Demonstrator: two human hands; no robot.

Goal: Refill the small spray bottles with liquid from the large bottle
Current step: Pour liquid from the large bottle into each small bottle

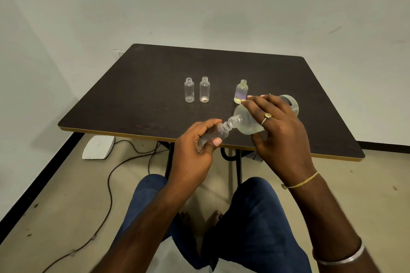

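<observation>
Your light is soft, even, a bit dim; only faint shadows on the table [155,77]. Wide-angle bows the table's near edge and the skirting [33,190] at left. Centre sharp, bottom edge slightly soft.

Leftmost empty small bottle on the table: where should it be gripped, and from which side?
Grip the leftmost bottle around its straight cylindrical body, below the shoulder, coming from its left. It stands upright and uncapped, so a side wrap likely keeps the neck clear for pouring; the second empty bottle stands close on its right.
</observation>
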